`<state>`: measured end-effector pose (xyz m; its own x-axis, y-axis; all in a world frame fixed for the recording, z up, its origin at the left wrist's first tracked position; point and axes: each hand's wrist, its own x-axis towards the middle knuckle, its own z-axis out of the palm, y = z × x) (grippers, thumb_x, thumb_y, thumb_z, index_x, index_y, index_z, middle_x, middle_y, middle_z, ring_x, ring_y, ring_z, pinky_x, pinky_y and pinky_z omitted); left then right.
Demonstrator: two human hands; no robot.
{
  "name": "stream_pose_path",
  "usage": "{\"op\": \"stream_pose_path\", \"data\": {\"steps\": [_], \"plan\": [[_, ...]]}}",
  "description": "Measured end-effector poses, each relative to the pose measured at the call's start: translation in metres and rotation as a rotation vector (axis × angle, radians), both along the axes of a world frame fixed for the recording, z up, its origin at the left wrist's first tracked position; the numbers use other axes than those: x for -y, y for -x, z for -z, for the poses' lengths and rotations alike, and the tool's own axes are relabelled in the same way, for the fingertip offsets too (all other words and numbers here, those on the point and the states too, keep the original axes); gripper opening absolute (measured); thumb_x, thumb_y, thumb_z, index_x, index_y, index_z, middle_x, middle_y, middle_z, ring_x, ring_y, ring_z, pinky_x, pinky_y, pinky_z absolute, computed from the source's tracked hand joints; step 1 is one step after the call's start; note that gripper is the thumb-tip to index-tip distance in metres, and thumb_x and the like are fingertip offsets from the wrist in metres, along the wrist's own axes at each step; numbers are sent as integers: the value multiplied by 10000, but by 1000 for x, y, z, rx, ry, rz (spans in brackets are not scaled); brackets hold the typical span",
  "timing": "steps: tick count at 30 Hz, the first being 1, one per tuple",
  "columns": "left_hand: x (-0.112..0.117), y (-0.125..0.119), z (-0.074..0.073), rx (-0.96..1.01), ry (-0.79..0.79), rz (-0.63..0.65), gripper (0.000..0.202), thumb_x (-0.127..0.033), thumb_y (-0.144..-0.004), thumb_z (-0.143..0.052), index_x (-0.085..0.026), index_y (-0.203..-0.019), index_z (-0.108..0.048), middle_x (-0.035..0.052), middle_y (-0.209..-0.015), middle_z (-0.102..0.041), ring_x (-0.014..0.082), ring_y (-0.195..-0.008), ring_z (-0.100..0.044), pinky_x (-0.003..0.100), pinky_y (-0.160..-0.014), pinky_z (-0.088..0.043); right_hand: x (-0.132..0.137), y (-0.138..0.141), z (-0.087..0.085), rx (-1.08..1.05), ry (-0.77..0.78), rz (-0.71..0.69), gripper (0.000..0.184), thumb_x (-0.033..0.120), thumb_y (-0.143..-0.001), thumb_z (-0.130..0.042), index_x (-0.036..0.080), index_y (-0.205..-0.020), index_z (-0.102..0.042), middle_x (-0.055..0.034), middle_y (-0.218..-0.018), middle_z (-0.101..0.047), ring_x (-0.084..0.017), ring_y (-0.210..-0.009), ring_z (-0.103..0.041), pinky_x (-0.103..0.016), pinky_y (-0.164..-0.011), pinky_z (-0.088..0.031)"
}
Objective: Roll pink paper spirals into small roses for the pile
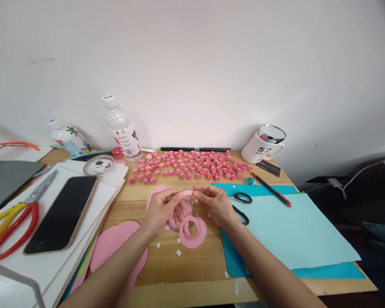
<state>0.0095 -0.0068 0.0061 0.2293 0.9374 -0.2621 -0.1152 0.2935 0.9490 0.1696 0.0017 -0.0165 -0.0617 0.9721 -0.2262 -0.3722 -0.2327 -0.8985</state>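
My left hand and my right hand meet over the middle of the wooden desk, both pinching a pink paper spiral strip whose loose coil hangs down below my fingers. A small clear round dish sits right under the hands. Beyond them lie several small rolled pink paper roses spread in rows. Flat pink paper pieces lie by my left forearm.
Light blue paper sheets with black-handled scissors and a red pencil lie on the right. A phone, red scissors and white sheets lie on the left. Two bottles, a mug and a pen stand by the wall.
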Motion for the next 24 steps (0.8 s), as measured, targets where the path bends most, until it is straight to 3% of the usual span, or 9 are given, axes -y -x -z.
{"op": "stream_pose_path", "data": {"steps": [8, 15, 24], "plan": [[0, -1, 1, 6, 11, 20, 286, -374, -742, -613, -116, -866, -611, 8, -586, -628, 89, -353, -529, 165, -276, -397, 0, 1, -2, 11, -28, 29, 215, 299, -521, -807, 173, -614, -660, 20, -555, -628, -83, -494, -523, -219, -521, -429], [0, -1, 1, 22, 11, -9, 323, -377, -728, -624, -123, -925, -597, -5, -567, -615, 97, -349, -526, 177, -271, -394, 0, 1, 0, -18, -9, 25, 197, 298, -531, -802, 180, -611, -667, 22, -557, -625, -89, -528, -541, -233, -583, -457], [0, -1, -1, 22, -26, -40, 227, -348, -727, -620, -128, -778, -601, -11, -578, -624, 79, -345, -524, 171, -295, -406, -1, 0, -2, -92, 32, -8, 209, 280, -555, -791, 182, -714, -698, -4, -667, -687, -101, -603, -600, -239, -661, -478]]}}
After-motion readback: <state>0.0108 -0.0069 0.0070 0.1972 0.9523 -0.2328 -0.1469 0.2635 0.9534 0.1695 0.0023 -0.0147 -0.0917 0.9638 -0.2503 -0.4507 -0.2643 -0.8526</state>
